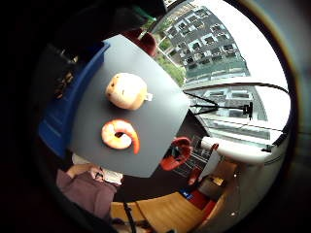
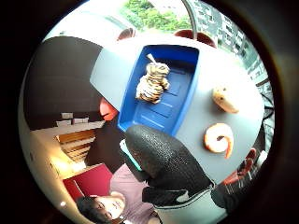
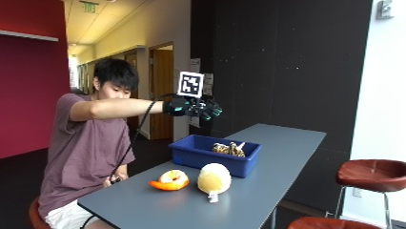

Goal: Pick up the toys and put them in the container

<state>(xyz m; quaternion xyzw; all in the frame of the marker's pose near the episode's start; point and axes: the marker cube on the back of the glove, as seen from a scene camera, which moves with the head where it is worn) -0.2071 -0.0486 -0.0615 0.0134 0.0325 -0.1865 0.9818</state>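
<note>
Gloved right hand (image 3: 193, 108) empty, fingers relaxed, high above blue plastic bin (image 3: 214, 160) holding striped tiger plush (image 3: 228, 149); orange shrimp toy (image 3: 169, 180) and cream round plush (image 3: 214, 178) sit below, nearer the person—descending between them risks nudging one away.

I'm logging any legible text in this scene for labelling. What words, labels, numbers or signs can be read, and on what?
No text can be read.
Green ceiling sign: probably an exit sign, but too blurred to read.
Papers on the dark wall: too small to read.
White tag on the cream plush toy: no print legible.
Blue container, tiger toy, shrimp toy: no lettering visible.
</note>
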